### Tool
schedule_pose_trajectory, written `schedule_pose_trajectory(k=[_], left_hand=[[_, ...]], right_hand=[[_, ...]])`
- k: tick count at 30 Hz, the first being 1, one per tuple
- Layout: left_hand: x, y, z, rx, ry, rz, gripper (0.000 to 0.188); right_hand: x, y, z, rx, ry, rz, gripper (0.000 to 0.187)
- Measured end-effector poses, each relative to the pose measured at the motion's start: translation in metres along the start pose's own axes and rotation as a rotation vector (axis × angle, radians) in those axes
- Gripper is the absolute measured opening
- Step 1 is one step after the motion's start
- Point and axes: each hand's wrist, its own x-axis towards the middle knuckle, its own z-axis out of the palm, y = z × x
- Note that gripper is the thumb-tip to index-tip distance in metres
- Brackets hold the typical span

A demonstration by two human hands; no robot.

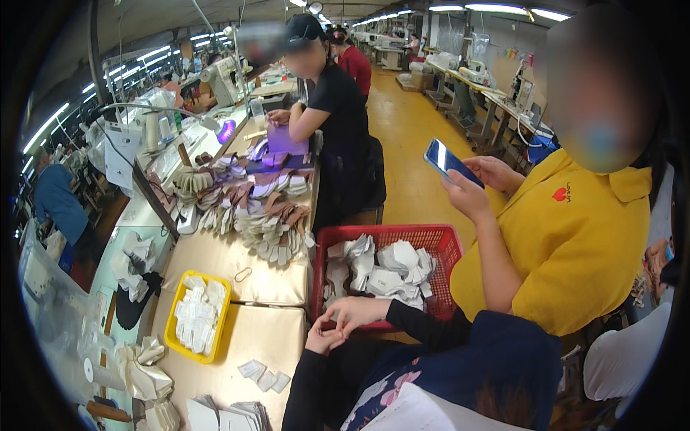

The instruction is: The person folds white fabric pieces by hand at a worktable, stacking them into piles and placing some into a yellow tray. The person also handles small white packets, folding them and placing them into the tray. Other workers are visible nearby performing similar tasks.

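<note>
My two hands meet in front of my body, beside the table edge and the near rim of the red basket. My left hand (325, 339) has its fingers bent and pressed against those of my right hand (361, 312). The right fingers curve down over the left ones, and no object shows between them. Closest on the table lie a few small white labels or cut pieces (264, 375). Beyond them stands a yellow tray (169, 337) filled with small white pieces (198, 316). The red basket (388, 231) holds stacks of white cut pieces (399, 266).
Bundles of white and brown cut pieces (269, 223) cover the far table. A co-worker in black (338, 136) sits there by a purple-lit lamp (226, 131). At right, a person in yellow (553, 251) stands close, holding a phone (451, 164). White stacks (226, 415) lie at the near edge.
</note>
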Motion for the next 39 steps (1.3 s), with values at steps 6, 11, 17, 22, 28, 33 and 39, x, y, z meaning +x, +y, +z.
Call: schedule_pose_trajectory(k=[6, 11, 17, 22, 28, 33, 39], left_hand=[[0.003, -0.004, 0.001, -0.019, 0.147, 0.024, 0.069], [0.000, 0.000, -0.001, 0.038, 0.232, -0.053, 0.061], [0.000, 0.003, -0.010, -0.062, 0.137, -0.088, 0.044], [-0.001, -0.005, -0.015, -0.163, 0.136, -0.052, 0.023], [-0.005, -0.001, -0.011, -0.153, 0.155, -0.057, 0.037], [-0.002, 0.000, -0.001, -0.249, 0.126, -0.012, 0.054], [-0.001, -0.003, -0.002, -0.180, 0.028, 0.015, 0.050]], right_hand=[[0.007, -0.007, 0.012, -0.268, 0.202, 0.006, 0.013], [0.005, -0.014, 0.031, -0.439, 0.435, -0.070, 0.011], [0.001, -0.002, 0.035, -0.286, 0.369, -0.097, 0.030], [0.008, 0.008, 0.035, -0.385, 0.294, -0.157, 0.039], [0.018, 0.006, 0.031, -0.404, 0.296, -0.147, 0.026], [0.019, 0.001, 0.032, -0.451, 0.265, -0.059, 0.017], [0.017, 0.007, 0.029, -0.396, 0.199, -0.077, 0.013]])
